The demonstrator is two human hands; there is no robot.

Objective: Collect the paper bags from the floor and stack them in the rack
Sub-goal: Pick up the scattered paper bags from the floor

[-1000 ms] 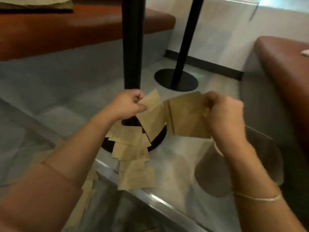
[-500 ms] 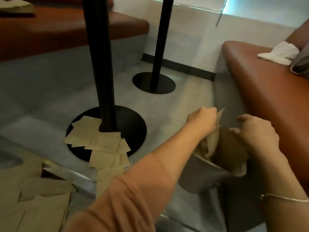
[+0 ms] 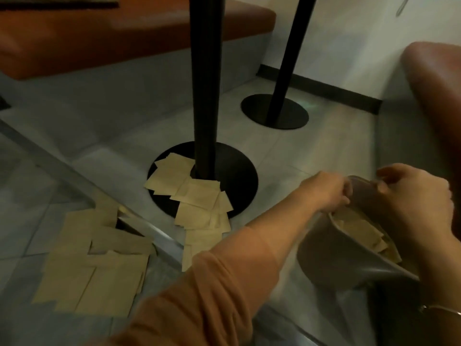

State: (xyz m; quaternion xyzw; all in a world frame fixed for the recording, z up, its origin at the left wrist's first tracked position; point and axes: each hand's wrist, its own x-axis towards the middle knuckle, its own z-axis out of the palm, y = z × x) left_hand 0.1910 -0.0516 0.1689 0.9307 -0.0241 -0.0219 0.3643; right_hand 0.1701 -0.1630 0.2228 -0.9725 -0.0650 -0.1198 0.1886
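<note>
Brown paper bags lie scattered on the floor: one heap against the base of the near black pole, another heap at the lower left. A grey container is tilted at the lower right with several paper bags inside it. My left hand is at the container's left rim, its fingers curled over the edge. My right hand grips the far rim, thumb on the edge. The picture is blurred around both hands.
Two black poles stand on round bases, the near pole and the far pole. A brown bench runs along the back, and another brown seat is at the right. A metal floor strip crosses diagonally.
A second ago each hand held paper bags above the floor. They went into the grey container, and both hands now sit on its rim. The view has swung right.
</note>
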